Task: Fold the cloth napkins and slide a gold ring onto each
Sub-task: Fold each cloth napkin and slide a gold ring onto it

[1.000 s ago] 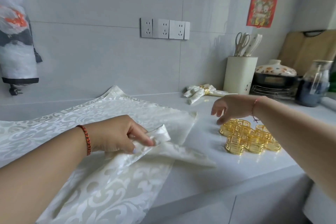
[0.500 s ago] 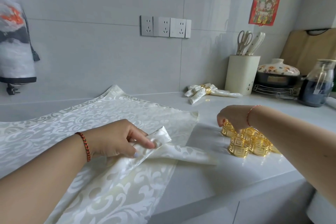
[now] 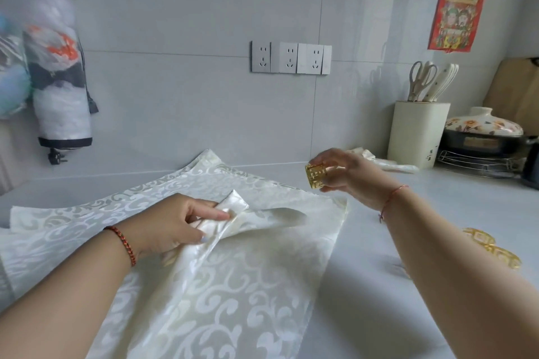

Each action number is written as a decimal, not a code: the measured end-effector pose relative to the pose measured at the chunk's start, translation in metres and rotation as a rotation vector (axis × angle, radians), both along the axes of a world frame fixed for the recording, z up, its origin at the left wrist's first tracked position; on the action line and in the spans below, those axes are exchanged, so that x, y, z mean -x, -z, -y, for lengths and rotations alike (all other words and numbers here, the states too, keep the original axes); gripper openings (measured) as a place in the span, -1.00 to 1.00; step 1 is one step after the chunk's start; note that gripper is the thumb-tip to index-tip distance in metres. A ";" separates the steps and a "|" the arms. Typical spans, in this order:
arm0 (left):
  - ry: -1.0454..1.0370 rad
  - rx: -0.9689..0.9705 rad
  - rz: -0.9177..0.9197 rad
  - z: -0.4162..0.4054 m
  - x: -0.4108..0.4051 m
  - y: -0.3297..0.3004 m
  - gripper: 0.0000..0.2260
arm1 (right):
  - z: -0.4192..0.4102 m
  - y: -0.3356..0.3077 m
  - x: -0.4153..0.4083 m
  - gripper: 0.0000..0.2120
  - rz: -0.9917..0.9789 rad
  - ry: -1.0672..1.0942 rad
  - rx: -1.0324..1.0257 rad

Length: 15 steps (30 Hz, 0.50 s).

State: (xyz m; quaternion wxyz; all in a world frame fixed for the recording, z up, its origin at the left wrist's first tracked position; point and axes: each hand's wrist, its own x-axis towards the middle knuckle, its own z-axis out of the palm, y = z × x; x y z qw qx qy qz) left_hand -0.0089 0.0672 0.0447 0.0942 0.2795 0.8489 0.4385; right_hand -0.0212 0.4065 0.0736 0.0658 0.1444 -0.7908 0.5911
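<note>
— Pinching the gathered end of a cream damask cloth napkin [image 3: 233, 218], the left hand [image 3: 172, 227] has its thumb and forefinger closed on the fabric, the other fingers curled under. Where does that napkin lie?

— On a larger sheet of the same white scroll-patterned cloth [image 3: 204, 285], spread over the pale grey surface [image 3: 379, 285]. Its narrow pinched end stands up a little; the rest trails flat toward the right.

— And the right hand [image 3: 350, 175]?

— Raised above the surface, beyond the cloth's far right corner. Its thumb and fingers grip one openwork gold napkin ring [image 3: 315, 176], held on its side with the opening turned left toward the napkin. Ring and napkin are apart, not touching.

— Any more rings?

— Two or so spare gold rings [image 3: 493, 248] show on the surface behind the right forearm, partly hidden; I cannot count them properly.

— Bracelets?

— A red braided cord bracelet [image 3: 124, 245] on the left wrist, a thin red string [image 3: 392, 198] on the right.

— What is farther back?

— A finished white napkin [image 3: 390, 165] lies by the wall, mostly behind the right hand. Beside it stands a cream knife block [image 3: 417, 134] with scissors and white handles, then a dark pot with a flowered lid [image 3: 484, 131] on a wire rack. A row of grey wall sockets [image 3: 291, 57] sits on the tiled wall, and a red paper print [image 3: 458, 6] hangs upper right.
</note>
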 end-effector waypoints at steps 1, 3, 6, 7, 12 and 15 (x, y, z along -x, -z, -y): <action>-0.018 -0.013 -0.002 0.005 0.002 0.002 -0.53 | 0.007 0.004 0.004 -0.63 0.014 -0.010 0.068; -0.057 -0.028 -0.026 0.015 0.006 0.008 -0.52 | 0.018 0.014 0.012 -0.62 -0.004 0.016 0.107; -0.092 -0.067 -0.069 0.028 0.009 0.014 -0.44 | 0.021 0.030 0.020 -0.65 -0.010 0.060 0.147; -0.102 -0.077 -0.085 0.030 0.008 0.015 -0.42 | 0.018 0.035 0.020 -0.67 -0.001 0.072 0.142; -0.156 -0.124 -0.172 0.035 0.002 0.010 -0.42 | 0.002 0.041 0.015 -0.68 -0.011 0.135 -0.214; -0.189 -0.145 -0.204 0.034 -0.004 0.006 -0.47 | 0.006 0.040 0.010 -0.68 0.026 0.077 -0.264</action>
